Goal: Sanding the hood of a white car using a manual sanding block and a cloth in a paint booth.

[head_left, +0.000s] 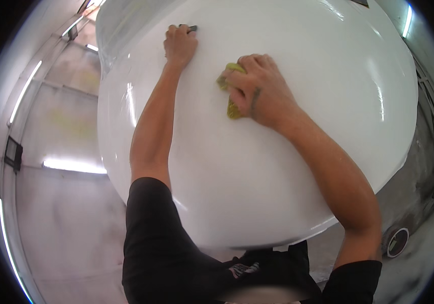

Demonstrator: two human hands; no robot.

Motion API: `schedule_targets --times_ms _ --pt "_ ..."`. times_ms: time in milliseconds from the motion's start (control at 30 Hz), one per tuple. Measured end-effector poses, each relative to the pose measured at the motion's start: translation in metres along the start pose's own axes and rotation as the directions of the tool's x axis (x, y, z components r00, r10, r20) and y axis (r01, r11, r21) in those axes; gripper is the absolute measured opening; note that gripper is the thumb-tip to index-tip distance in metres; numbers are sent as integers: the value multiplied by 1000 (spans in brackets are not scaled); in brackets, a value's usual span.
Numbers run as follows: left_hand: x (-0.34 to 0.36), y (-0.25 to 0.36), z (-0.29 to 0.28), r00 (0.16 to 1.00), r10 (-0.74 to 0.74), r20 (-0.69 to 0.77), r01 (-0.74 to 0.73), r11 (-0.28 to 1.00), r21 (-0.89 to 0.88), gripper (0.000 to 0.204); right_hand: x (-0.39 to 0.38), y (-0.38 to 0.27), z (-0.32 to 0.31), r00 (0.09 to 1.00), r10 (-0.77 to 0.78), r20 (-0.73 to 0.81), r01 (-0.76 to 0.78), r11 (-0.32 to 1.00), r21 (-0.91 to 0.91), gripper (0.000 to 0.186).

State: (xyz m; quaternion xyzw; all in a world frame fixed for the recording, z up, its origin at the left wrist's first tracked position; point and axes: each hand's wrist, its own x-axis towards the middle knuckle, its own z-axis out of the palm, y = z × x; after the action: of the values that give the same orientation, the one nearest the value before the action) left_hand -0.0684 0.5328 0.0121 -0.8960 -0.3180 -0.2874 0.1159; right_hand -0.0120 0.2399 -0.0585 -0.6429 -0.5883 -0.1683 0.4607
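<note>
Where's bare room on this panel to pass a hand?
Bare: the white panel right of the right hand, to the rim; and between left forearm and right forearm, below the yellow cloth. Crowded: upper left, where the left hand holds a dark object, and around the cloth.

A left hand (180,46) conceals most of a small dark object (192,28), its kind unclear, while a right hand (265,92) partly covers a yellow-green wad (233,110); the top edge crops the glossy white panel (247,187).
</note>
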Motion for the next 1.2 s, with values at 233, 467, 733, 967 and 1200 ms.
schedule_targets --times_ms 233,467,733,967,1200 --pt "-174 23 -80 948 309 -74 -317 900 -299 10 0 -2 0 998 -22 -61 24 999 36 16" --pt "29 -34 27 1000 -3 21 4 999 -34 26 -6 5 -4 1000 -15 -7 15 1000 -19 16" --pt "-180 -28 -82 980 199 -15 -197 950 -241 18 0 -3 -3 998 -34 -46 33 999 -11 19" --pt "8 -65 14 999 -30 32 31 999 -16 26 -8 3 -6 1000 -19 16 20 997 -71 21" --pt "-154 -48 -74 993 116 -8 -115 975 -188 18 2 -8 -8 1000 2 7 -2 1000 -9 21"
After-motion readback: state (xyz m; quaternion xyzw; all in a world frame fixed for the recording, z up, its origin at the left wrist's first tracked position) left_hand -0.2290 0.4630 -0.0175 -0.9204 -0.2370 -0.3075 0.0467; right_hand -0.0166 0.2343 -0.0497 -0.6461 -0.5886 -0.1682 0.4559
